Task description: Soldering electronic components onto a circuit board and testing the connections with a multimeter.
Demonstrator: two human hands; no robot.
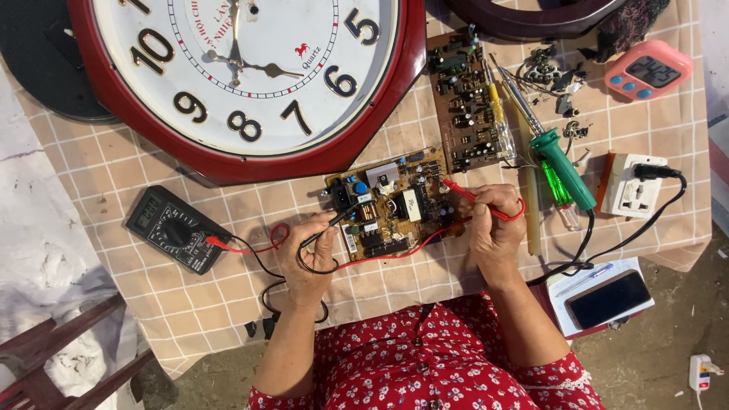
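The tabletop (114, 163) wears a beige checked cloth. The clock (250, 83) has a dark red rim and white face with black numerals. One probe (474, 199) is red, the other (334, 222) black. The meter (176, 229) is black, the screwdriver handle (563, 168) green, the timer (648, 70) pink, the dress (425, 364) red with white flowers.

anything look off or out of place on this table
Mostly tidy bench clutter. The odd bit: the big red wall clock lies flat, face up, its rim overlapping the yellow circuit board that the left hand and right hand are probing. Loose small parts lie scattered near the pink timer.
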